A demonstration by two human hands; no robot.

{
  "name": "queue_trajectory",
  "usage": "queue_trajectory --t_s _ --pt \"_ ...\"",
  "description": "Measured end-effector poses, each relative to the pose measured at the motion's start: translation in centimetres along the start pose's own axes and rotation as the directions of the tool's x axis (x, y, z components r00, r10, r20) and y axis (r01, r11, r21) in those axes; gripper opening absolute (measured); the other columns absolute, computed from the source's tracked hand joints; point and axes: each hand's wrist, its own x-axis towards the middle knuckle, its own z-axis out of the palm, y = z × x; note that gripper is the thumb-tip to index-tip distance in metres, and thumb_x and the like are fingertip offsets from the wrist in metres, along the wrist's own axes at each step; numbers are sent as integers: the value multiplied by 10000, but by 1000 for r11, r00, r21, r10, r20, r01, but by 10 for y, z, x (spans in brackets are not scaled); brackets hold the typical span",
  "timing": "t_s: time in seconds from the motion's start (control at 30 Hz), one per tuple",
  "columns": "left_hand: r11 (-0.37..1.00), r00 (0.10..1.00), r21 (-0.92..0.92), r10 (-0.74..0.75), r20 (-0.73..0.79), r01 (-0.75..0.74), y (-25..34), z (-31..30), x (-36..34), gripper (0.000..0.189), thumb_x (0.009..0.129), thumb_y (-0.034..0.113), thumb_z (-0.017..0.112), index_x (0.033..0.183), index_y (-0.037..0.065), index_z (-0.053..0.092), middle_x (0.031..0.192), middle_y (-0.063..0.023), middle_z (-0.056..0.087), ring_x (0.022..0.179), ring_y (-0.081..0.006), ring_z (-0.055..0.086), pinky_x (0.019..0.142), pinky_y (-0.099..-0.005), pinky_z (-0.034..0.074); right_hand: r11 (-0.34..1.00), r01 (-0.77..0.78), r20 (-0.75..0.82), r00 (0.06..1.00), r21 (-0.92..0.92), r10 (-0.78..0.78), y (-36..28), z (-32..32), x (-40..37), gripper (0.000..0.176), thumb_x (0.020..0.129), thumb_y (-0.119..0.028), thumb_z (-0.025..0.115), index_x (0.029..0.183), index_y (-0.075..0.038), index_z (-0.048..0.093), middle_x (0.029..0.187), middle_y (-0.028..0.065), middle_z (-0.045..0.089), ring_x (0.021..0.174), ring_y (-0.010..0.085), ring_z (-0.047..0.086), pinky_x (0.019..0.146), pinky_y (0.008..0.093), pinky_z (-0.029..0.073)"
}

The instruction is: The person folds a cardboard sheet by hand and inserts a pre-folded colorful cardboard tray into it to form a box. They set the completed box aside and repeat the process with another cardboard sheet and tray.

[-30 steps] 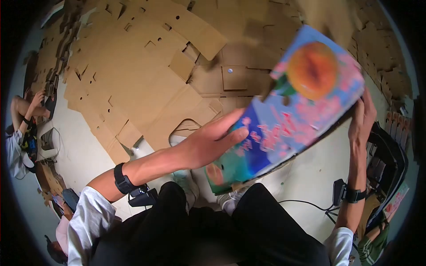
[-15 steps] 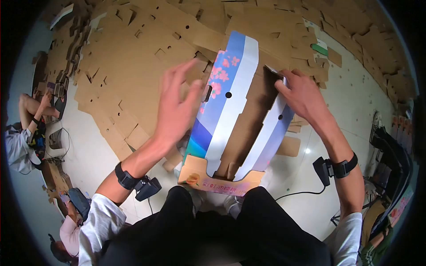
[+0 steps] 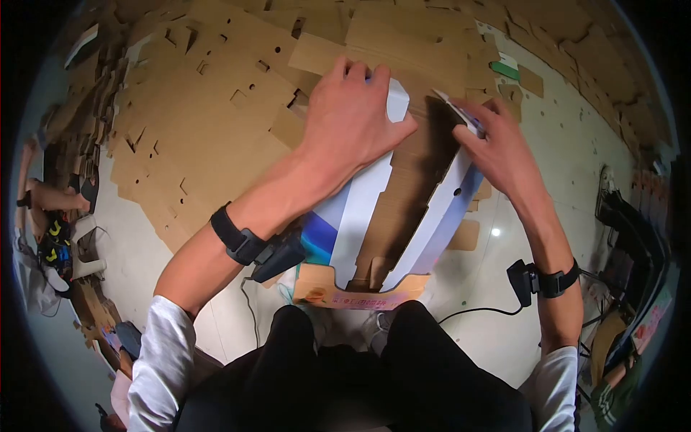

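Observation:
A partly folded cardboard box (image 3: 358, 223) stands between my knees, its long sides printed blue and purple with white top flaps. Its brown inside shows through the gap between those flaps. At the near end is an orange-tan end panel (image 3: 385, 299) with printed lettering and a cut-out dip. My left hand (image 3: 353, 119) is closed over the far part of the left side, thumb on the inner edge and fingers over the outside. On the opposite side, my right hand (image 3: 499, 147) pinches the far end of the right wall between thumb and fingers.
Flat brown cardboard sheets (image 3: 216, 108) cover the floor ahead and to the left. Cables run from the wrist-worn devices. Another person's leg (image 3: 61, 198) shows at the far left, near a white stool (image 3: 88, 248). Dark equipment (image 3: 625, 241) stands at the right.
My left hand has moved from beside the box, right and away from me, onto its left side and closed there. My right hand stays on the right wall, which has shifted slightly.

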Motion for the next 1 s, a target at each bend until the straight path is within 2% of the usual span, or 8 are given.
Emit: queue_trajectory --t_s 0.5,0.57,0.73,0.8,0.87,0.9,0.97,1.0 --pt "962 964 -163 187 -191 -219 -13 -37 -10 191 820 187 820 862 49 695 774 -79 676 717 -293 598 693 -403 485 953 196 -67 974 -230 -217 -29 -7 -8 330 972 -289 649 1135 -20 750 1017 213 712 909 403 693 919 479 540" --pt "965 964 -137 199 -177 -224 -13 -39 -6 169 846 157 817 869 39 698 785 -80 679 719 -282 600 708 -383 478 874 394 -220 860 -284 -460 -15 2 0 271 995 -265 637 1007 -9 724 892 190 689 802 395 666 905 495 537" --pt "944 925 -236 139 -354 -232 -22 -43 -11 154 952 174 748 931 26 710 915 -103 690 859 -232 634 791 -360 495 894 446 -363 842 51 -399 3 36 -22 356 1039 -184 603 730 -10 573 644 139 536 614 359 539 877 484 533" --pt "984 840 -178 -99 -533 2 -45 -63 -6 185 1048 196 647 1038 22 710 1040 -85 698 940 -197 626 834 -363 504 897 425 -413 844 123 -343 2 45 -30 404 1045 -157 594 673 -19 521 590 126 464 590 342 493 866 467 534" --pt "783 701 -582 -542 -463 221 -79 -63 4 217 1074 205 576 1114 40 711 1071 -40 722 986 -175 654 863 -390 516 891 442 -399 839 104 -369 5 39 -36 397 1038 -145 603 669 -23 522 594 130 465 584 336 493 853 452 534" --pt "505 740 -805 -660 -126 313 -96 -62 2 232 1086 228 570 1156 51 704 1092 -29 722 1015 -166 649 890 -373 517 886 454 -389 836 93 -388 9 34 -38 394 1034 -138 608 667 -24 522 596 132 466 580 334 493 846 445 534" --pt "-169 695 -833 -478 537 527 -125 -59 -2 270 1110 273 560 1239 75 689 1135 -6 721 1075 -146 638 943 -340 520 872 479 -407 818 95 -405 7 36 -44 389 1031 -122 608 663 -30 523 585 125 462 568 330 484 836 443 537" --pt "-208 721 -834 -425 547 510 -118 -64 4 279 1098 278 590 1266 74 681 1145 -9 722 1076 -147 644 955 -328 521 852 519 -440 784 76 -438 5 34 -36 387 1029 -113 608 660 -32 523 580 121 460 562 328 480 831 442 538"
